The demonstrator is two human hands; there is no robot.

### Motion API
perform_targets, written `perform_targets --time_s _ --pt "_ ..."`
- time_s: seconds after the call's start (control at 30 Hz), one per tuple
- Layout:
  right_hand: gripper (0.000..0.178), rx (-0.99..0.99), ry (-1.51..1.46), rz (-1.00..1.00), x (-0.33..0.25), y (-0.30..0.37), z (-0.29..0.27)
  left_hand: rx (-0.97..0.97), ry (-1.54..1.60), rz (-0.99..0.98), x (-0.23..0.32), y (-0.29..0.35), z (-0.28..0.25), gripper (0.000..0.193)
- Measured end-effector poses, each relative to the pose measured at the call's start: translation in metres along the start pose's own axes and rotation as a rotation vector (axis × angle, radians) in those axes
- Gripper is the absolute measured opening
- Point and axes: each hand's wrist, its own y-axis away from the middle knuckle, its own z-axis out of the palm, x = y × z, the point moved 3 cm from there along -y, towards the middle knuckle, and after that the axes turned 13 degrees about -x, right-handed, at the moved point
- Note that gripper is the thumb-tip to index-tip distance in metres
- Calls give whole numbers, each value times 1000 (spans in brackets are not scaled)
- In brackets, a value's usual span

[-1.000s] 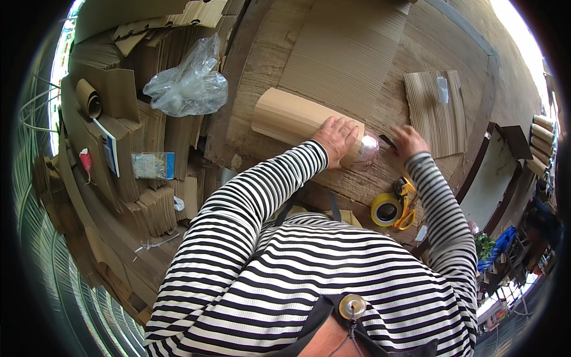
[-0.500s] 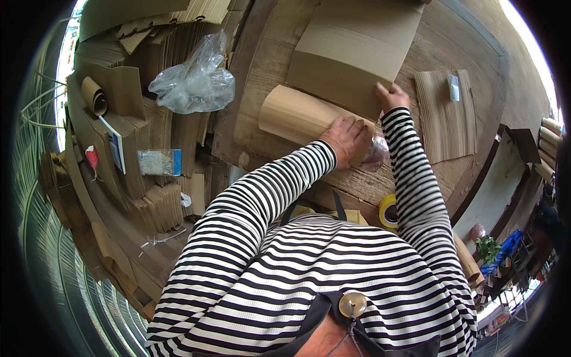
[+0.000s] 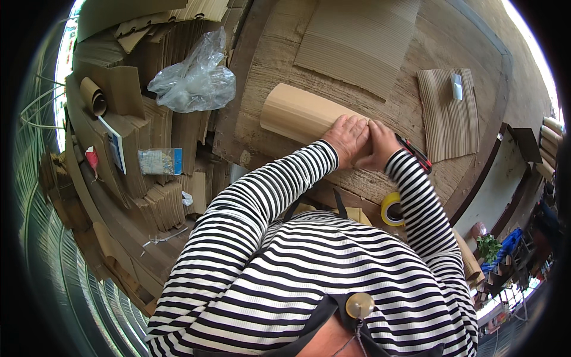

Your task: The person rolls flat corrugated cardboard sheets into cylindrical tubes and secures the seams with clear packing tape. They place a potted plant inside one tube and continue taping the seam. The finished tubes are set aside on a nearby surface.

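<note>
A rolled tube of tan cardboard lies slantwise on the wooden table. My left hand is closed over its right part, fingers together across the top. Right beside it, my right hand cups the tube's right end with bent fingers, touching the left hand. What lies inside that end is hidden by my hands. Against the far side of my right wrist rests a red and black tool, partly covered by the sleeve. Beyond the tube, a ridged cardboard sheet is spread flat.
A smaller ridged cardboard piece with a clear strip lies on the right. Near my body is a yellow tape roll. Stacked cardboard fills the left side, with a clear plastic bag on top. A leafy plant stands lower right.
My right hand has let go of the far cardboard's raised edge and come to the tube's end. The far cardboard now lies flat, and the red and black tool shows. My left hand stays on the tube.
</note>
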Motion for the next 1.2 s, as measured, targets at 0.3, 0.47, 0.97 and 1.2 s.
perform_targets --time_s 0.3,0.47,0.97,1.2 --pt "129 -68 -17 156 -14 4 -7 97 394 241 -54 -13 -24 51" --pt "126 -18 2 161 -16 5 0 75 281 -42 -60 -72 -20 27" --pt "95 616 186 90 -28 26 101 232 320 209 -37 -42 -4 5" --pt "116 739 239 74 -25 27 124 -70 340 348 -42 -15 -17 40"
